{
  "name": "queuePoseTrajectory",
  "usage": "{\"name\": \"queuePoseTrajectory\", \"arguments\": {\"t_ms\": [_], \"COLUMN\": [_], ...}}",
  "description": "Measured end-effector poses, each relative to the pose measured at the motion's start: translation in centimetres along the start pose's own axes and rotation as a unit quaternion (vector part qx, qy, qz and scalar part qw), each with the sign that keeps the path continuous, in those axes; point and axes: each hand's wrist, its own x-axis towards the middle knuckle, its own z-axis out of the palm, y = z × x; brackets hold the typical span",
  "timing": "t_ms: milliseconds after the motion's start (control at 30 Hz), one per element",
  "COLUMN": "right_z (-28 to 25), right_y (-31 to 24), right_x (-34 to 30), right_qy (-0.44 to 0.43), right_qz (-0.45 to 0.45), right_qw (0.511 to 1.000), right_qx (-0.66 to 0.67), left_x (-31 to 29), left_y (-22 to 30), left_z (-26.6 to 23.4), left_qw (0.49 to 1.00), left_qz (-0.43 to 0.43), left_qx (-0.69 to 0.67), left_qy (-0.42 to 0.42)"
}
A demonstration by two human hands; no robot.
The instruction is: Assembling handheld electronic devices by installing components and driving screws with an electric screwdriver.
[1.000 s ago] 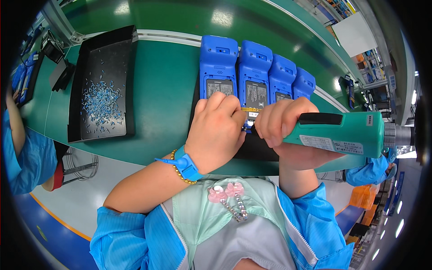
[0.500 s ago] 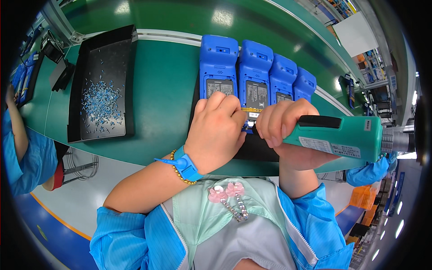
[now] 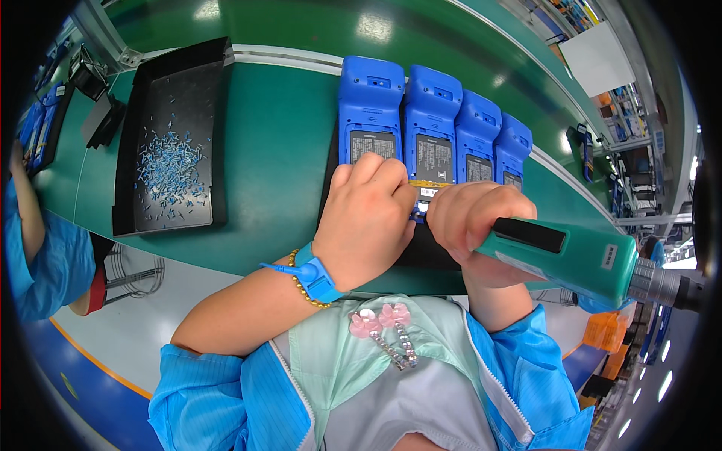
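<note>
Several blue handheld devices (image 3: pixel 370 113) lie face down in a row on the green bench (image 3: pixel 278 143). My left hand (image 3: pixel 365 218) rests curled on the lower end of the second device (image 3: pixel 431 135), fingertips by its yellow strip. My right hand (image 3: pixel 474 222) is wrapped around a teal electric screwdriver (image 3: pixel 571 255), its tip hidden between my hands at that same device. A blue wrist strap and gold bead bracelet sit on my left wrist.
A black tray (image 3: pixel 214 135) with several small blue and white screws (image 3: pixel 169 169) stands to the left. Another person's blue sleeve (image 3: pixel 41 263) shows at the far left edge. Shelving and more benches run along the right side.
The screwdriver body has tilted slightly lower at its rear end. My hands stay on the same device.
</note>
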Motion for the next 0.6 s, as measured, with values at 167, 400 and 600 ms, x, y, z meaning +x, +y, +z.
{"name": "queuePoseTrajectory", "arguments": {"t_ms": [167, 400, 600], "right_z": [-0.2, -0.3, -0.2], "right_y": [0.1, -0.7, -1.4], "right_x": [0.1, 0.3, 0.8], "right_qy": [-0.009, -0.010, 0.008], "right_qz": [-0.003, 0.014, 0.032], "right_qw": [1.000, 1.000, 0.998], "right_qx": [0.012, 0.021, 0.052], "left_x": [-0.1, 0.0, -0.1], "left_y": [0.0, 0.1, 0.1], "left_z": [-0.1, -0.1, -0.2], "left_qw": [1.000, 1.000, 1.000], "left_qz": [0.000, 0.001, 0.000], "left_qx": [-0.001, 0.001, -0.006], "left_qy": [0.002, 0.001, 0.004]}}
